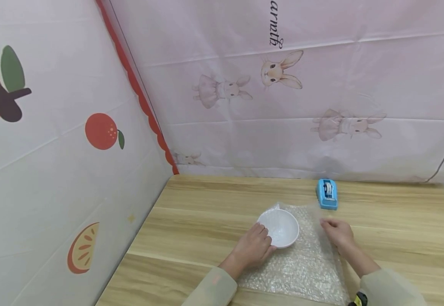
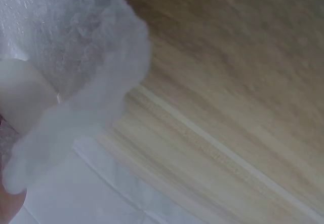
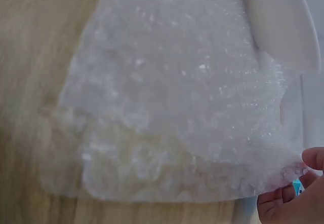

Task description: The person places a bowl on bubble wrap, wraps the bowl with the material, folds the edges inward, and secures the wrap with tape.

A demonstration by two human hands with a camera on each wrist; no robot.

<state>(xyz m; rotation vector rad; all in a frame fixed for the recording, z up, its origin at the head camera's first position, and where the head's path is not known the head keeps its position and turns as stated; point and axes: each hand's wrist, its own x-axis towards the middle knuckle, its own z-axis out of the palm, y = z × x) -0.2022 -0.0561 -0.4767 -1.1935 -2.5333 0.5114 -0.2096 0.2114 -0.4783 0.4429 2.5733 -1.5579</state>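
White round bowl (image 1: 284, 233) sits toward the far left part of a clear, crinkled sheet of bubble wrap (image 1: 302, 272); a bit of the wrap seems to stand up along the bowl's far left side. Most of the sheet spreads near and right of the bowl. Left hand (image 1: 255, 244) grips the bowl at its near left rim, fingers curled over the edge; whether it also pinches wrap there, cannot tell. Right hand (image 1: 338, 236) pinches the sheet's right edge between thumb and fingers, clearest in the right wrist view, where that edge hangs as a loose flap.

Step in hand reads as wrapping the bowl: one hand steadies, the other takes up the sheet's side. Next move likely calls for folding the right side left over the bowl while the left hand keeps it from sliding. Tape looks like a later need.

Blue plastic tape dispenser (image 1: 327, 194) stands beyond the sheet, far right, near the right hand. Small yellow-and-black object (image 1: 359, 298) at the near right by the sleeve, cut off, unidentified. All on a pale wood-grain table (image 1: 206, 202); pink rabbit-print cloth (image 1: 244, 140) behind.
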